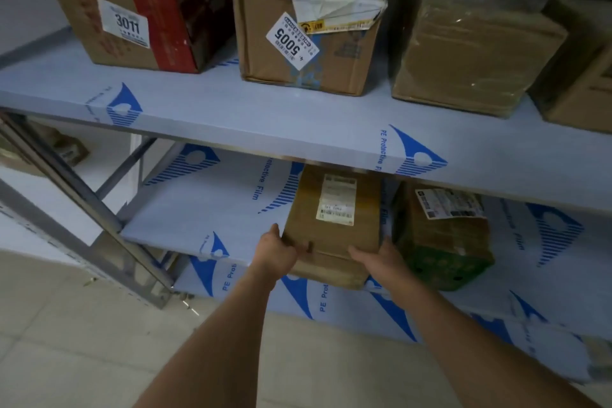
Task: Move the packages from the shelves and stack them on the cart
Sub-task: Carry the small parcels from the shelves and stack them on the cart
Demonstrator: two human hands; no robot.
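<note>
A flat brown package (331, 235) with a white label lies on the lower shelf (205, 219), its near end jutting past the shelf's front edge. My left hand (276, 250) grips its near left corner and my right hand (377, 257) grips its near right corner. Right of it stands a taped package with a green base (443, 242). On the upper shelf (231, 109) sit a box marked 3011 (132, 10), a box marked 5005 (308, 40) and a plastic-wrapped brown box (470, 50). No cart is in view.
The shelves are covered in blue-printed protective film. A metal shelf post and brace (99, 219) slant down at the left. Pale floor tiles (82, 341) lie below. Another carton (583, 89) shows at the far right of the upper shelf.
</note>
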